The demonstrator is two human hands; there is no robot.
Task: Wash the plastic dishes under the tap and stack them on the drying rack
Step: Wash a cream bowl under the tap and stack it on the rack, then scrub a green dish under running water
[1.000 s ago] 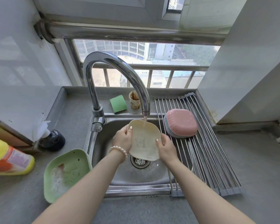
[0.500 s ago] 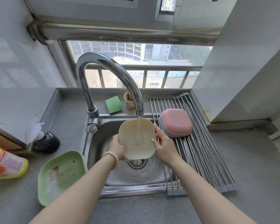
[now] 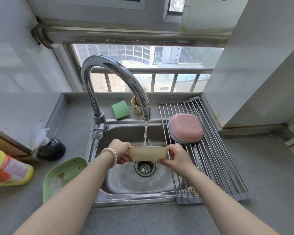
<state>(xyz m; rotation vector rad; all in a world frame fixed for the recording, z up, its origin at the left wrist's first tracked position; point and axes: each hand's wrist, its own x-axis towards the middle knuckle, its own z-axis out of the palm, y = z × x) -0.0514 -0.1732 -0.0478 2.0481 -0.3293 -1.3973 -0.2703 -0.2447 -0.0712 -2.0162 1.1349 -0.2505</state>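
Observation:
A cream plastic dish (image 3: 148, 153) is held level over the sink (image 3: 126, 182), seen edge-on, with water from the tap (image 3: 145, 116) falling into it. My left hand (image 3: 120, 150) grips its left rim and my right hand (image 3: 176, 157) grips its right rim. A pink dish (image 3: 187, 127) lies upside down on a blue one on the drying rack (image 3: 215, 160) to the right. A green dish (image 3: 64, 175) with soapy residue sits on the counter left of the sink.
A yellow detergent bottle (image 3: 8, 168) lies at the far left, a dark dispenser (image 3: 51, 148) beside it. A green sponge (image 3: 120, 109) and a stained paper cup (image 3: 136, 107) stand behind the sink. The drain strainer (image 3: 145, 167) is below the dish.
The cream dish was tilted up facing me under the stream; both hands have lowered it and turned it level, so the water now runs into it.

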